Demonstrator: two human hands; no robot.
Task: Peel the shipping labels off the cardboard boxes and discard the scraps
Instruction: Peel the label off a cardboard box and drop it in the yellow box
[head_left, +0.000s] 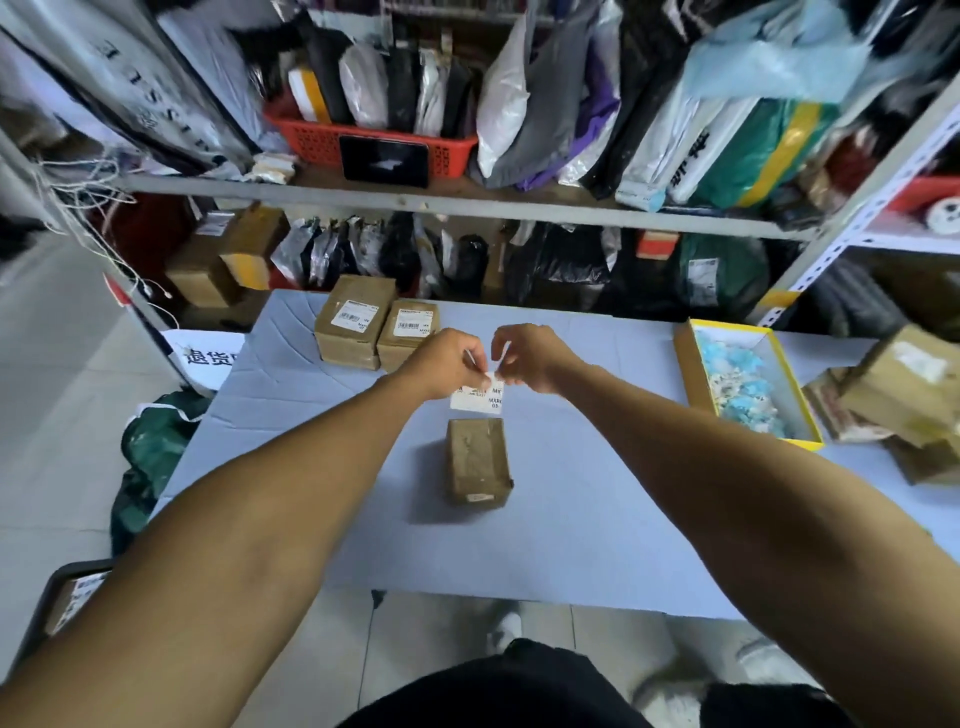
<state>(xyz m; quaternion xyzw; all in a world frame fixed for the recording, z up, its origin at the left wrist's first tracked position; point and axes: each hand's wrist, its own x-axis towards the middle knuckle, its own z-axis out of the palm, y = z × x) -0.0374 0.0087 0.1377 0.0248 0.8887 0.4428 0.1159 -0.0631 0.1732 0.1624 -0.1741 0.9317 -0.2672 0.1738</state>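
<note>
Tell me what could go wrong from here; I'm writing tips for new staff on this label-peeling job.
1. Both hands, left hand and right hand, pinch the peeled label in mid-air; its sticky side may cling to the fingers or fold onto itself.
2. The scrap tray sits off to the right, so the label could drop on the table on the way.
3. The peeled box shows residue that may need another pass.
</note>
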